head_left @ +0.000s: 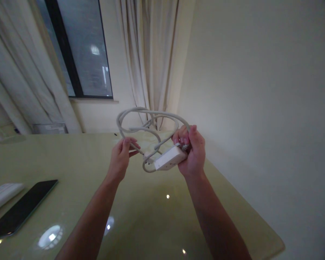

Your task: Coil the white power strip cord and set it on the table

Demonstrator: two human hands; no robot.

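Observation:
Above the table, my right hand [192,150] is wrapped round the end of a white power strip [170,159] and part of its cord. The pale grey cord [137,109] rises in loose, crossing loops between my two hands. My left hand [122,157] pinches the cord close to a white plug [148,157], which hangs just left of the power strip. Some of the cord inside my right fist is hidden by the fingers.
A glossy greenish table [83,162] reflects ceiling lights. A black phone-like slab [24,207] and a white box-like object [5,195] lie at the left. Behind stand curtains [148,54] and a window [83,47]; a bare wall [260,90] borders the right side.

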